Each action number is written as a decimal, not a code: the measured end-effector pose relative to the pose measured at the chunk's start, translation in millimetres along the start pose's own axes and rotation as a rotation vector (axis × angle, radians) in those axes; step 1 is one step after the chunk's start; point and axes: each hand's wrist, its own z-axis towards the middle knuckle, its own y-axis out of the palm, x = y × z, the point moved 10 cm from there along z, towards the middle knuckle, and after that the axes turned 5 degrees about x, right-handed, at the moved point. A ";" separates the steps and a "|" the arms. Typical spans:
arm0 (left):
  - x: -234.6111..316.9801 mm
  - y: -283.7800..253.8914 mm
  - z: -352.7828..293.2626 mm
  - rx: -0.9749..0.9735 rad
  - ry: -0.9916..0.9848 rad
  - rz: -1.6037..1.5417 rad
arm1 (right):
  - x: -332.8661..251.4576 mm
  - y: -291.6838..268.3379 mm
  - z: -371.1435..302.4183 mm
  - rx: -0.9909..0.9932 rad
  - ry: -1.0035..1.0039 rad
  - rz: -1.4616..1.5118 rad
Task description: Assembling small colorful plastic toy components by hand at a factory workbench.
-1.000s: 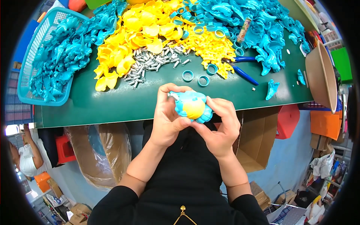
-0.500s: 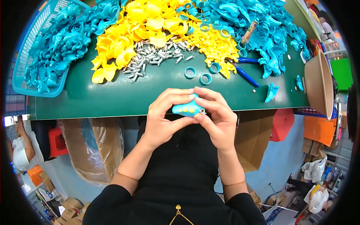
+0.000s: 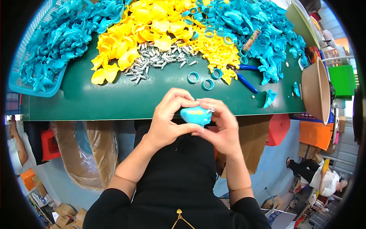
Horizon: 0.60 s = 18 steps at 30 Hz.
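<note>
Between my two hands, over the table's near edge, is a rounded blue plastic toy part (image 3: 195,115) with small yellow pieces set in its upper side. A small silvery metal piece sticks out of its right end. My left hand (image 3: 169,116) grips the left side, thumb below and fingers above. Around the right end curl the thumb and fingers of my right hand (image 3: 223,124), which partly hide it. Just beyond my hands lie loose blue rings (image 3: 208,84) and a heap of small metal cylinders (image 3: 154,59).
Yellow shell pieces (image 3: 114,57) and small yellow parts (image 3: 219,49) are heaped on the green table (image 3: 126,99). Blue parts fill a basket (image 3: 38,92) at left and pile up at right (image 3: 270,42). Blue-handled pliers (image 3: 247,83) lie near a tan basin (image 3: 317,91). Below stand cardboard boxes (image 3: 249,143).
My hands have turned the blue part, so more of its rounded side shows below the yellow pieces. My right fingers have shifted around its right end. The whole view has moved slightly.
</note>
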 end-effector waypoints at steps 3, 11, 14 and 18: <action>-4.9 -4.0 3.5 0.027 -0.108 -0.328 | 3.8 -39.8 21.3 0.198 -0.002 0.149; -16.2 -17.8 4.7 0.122 -0.131 -0.341 | -1.0 -48.4 57.8 0.206 -0.021 -0.222; -13.6 -16.1 3.2 0.117 -0.143 -0.375 | -19.6 -24.6 49.1 0.186 -0.235 -0.691; -2.8 -14.0 12.6 0.150 -0.176 -0.297 | -13.5 -34.5 40.5 0.313 -0.263 -0.588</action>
